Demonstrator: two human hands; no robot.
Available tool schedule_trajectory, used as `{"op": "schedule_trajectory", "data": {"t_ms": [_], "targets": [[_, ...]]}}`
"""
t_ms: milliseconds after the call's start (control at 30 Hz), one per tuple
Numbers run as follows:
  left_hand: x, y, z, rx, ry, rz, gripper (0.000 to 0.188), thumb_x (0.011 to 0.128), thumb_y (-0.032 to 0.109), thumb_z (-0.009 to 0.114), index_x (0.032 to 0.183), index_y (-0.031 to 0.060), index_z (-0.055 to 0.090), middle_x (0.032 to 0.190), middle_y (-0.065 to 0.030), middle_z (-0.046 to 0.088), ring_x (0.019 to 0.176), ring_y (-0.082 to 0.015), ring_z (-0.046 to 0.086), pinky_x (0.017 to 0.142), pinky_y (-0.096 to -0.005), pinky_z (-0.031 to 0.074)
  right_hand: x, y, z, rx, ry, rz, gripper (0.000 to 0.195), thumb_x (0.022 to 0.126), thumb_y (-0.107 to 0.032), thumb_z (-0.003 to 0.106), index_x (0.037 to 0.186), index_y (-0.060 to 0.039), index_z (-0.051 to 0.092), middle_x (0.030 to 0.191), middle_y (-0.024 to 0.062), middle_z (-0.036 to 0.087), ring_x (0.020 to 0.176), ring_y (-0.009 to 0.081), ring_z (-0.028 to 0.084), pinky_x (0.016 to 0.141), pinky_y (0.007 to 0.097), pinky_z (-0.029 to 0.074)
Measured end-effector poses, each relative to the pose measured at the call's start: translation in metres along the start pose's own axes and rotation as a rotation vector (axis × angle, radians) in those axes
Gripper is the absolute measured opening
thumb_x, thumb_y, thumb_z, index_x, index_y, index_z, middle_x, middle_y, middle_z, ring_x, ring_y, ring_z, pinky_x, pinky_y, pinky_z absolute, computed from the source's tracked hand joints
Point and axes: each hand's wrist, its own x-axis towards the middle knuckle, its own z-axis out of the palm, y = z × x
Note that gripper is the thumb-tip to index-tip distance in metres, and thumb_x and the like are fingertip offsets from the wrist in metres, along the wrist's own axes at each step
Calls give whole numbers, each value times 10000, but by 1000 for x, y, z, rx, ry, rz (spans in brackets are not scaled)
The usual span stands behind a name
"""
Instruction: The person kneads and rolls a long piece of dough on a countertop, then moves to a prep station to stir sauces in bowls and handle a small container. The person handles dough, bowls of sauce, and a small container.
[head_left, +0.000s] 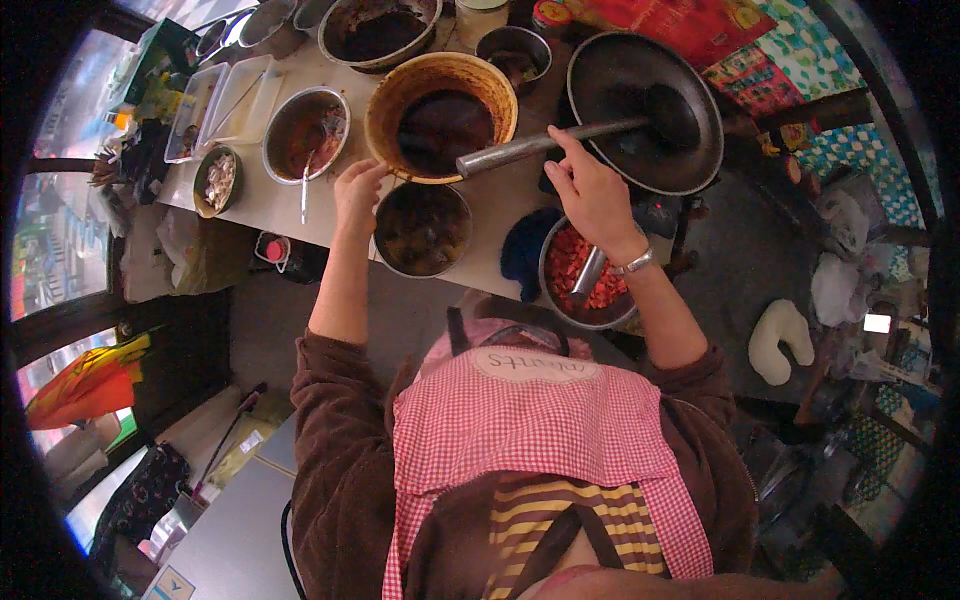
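My left hand (358, 196) is at the near-left rim of a brown-stained pot (380, 97) of dark liquid, its curled fingertips pinching the edge. My right hand (596, 196), with a metal band at the wrist, is over the near-left side of a black wok (600, 75). Its index fingertip lies on the thick steel handle (502, 154) of a ladle whose dark head (671, 116) rests in the wok. Thumb and index are apart; the other fingers are hidden. Below this hand, another metal handle (589, 274) crosses a bowl of chopped red pieces (561, 259).
A bowl of dark food in liquid (422, 229) stands near the table edge. Leftward are a steel bowl with a spoon (306, 135), a small bowl of pale pieces (218, 184) and clear plastic containers (251, 94). A blackened pan (379, 30) and small dark pot (514, 56) stand behind.
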Motion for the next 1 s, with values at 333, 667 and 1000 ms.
{"op": "schedule_trajectory", "data": {"t_ms": [333, 667, 1000], "targets": [[6, 20, 4, -29, 9, 134, 181, 810, 97, 742, 971, 15, 731, 828, -20, 662, 729, -113, 559, 623, -263, 422, 11, 0, 21, -43, -14, -1, 415, 1002, -335, 562, 1357, -121, 569, 981, 169, 726, 851, 383, 697, 726, 485, 554], [11, 47, 6, 60, -27, 297, 243, 865, 117, 735, 1071, -7, 705, 836, 3, 656, 677, -70, 533, 560, -222, 377, 15, 1, 29, -72, -33, 27, 408, 1008, -321, 548, 1369, -131, 537, 973, 187, 723, 842, 397, 694, 717, 506, 548], [6, 47, 8, 27, 2, 284, 223, 822, 88, 743, 1007, -34, 725, 866, -37, 684, 765, -117, 582, 699, -263, 455, 22, 5, 33, -68, 4, 9, 354, 1010, -318, 550, 1303, -123, 576, 891, 188, 723, 800, 399, 695, 680, 505, 542]]}}
